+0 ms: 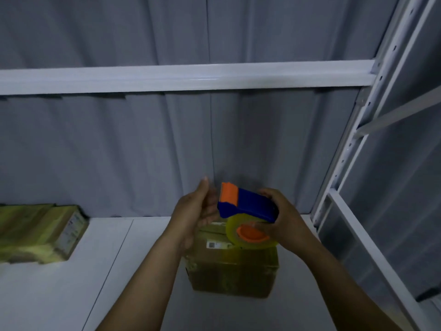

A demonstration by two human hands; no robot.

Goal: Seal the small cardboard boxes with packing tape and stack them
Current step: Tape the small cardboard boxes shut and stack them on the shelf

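The small cardboard box (233,271) lies on the white shelf (71,295), just under both hands, flaps down. It looks light and quite stiff, but its walls would probably dent under hard pressing, so better to hold it by the sides near the corners. The right hand (284,218) grips the blue tape dispenser (248,204) around its back, above the box. The left hand (195,211) is beside the orange front, fingers almost straight, holding nothing that I can see. More boxes (40,232) lie well apart at the left
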